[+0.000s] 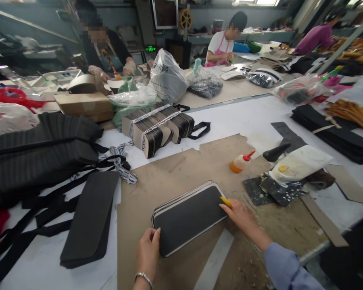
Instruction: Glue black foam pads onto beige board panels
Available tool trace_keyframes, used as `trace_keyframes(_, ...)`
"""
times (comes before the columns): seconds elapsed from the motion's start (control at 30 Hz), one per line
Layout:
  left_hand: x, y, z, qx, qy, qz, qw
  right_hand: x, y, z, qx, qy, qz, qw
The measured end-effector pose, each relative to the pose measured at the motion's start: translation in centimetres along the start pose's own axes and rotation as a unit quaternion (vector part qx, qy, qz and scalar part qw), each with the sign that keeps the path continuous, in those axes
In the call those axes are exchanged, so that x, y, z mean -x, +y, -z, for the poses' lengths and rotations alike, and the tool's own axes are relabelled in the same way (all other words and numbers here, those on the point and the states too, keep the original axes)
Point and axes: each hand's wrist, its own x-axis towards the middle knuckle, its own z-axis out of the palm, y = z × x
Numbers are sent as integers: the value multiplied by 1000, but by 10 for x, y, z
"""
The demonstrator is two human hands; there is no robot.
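A small stack of black rounded rectangular pieces with pale edges (189,217) lies on a brown cardboard sheet (175,169) in front of me. My left hand (147,251) pinches the near left corner of the stack. My right hand (243,215) rests against the stack's right end and holds a small yellow tool (226,202), its tip at the edge of the top piece.
An orange glue bottle (240,162) lies beyond the stack; a glue-spattered pad with a white bag (290,169) is to the right. Black foam pads (89,219), straps and a black bundle (39,149) crowd the left. Banded piece stacks (157,129) sit farther back. Other people work at the far tables.
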Motion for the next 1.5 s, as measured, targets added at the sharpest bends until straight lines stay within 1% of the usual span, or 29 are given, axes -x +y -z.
trace_keyframes(0.2, 2, 3, -1, -35, -20, 23, 999, -6, 3, 0, -22, -53, -34, 998)
trace_keyframes(0.37, 1, 3, -1, -39, -21, 29, 999, -9, 1, 2, -32, -66, -39, 997)
trace_keyframes(0.53, 1, 3, -3, -26, 2, 36, 999, -9, -3, 7, -25, -84, -50, 995)
trace_keyframes(0.63, 2, 1, -5, 7, 25, 23, 999, -10, -5, 11, -2, -98, -53, 994)
trace_keyframes(0.73, 3, -1, -8, 25, 43, 12, 999, -12, -3, 10, 19, -114, -59, 992)
trace_keyframes(0.93, 3, -7, -13, 27, 72, 15, 997, -17, 1, 8, 27, -142, -53, 988)
trace_keyframes(1.1, 4, -6, -12, 30, 71, 16, 997, -16, -4, 15, 39, -148, -58, 986)
trace_keyframes(1.23, 5, -5, -11, 24, 61, 23, 998, -15, -8, 19, 24, -143, -56, 988)
trace_keyframes(1.5, 4, -7, -11, -6, 42, 37, 998, -18, -2, 11, 0, -122, -63, 991)
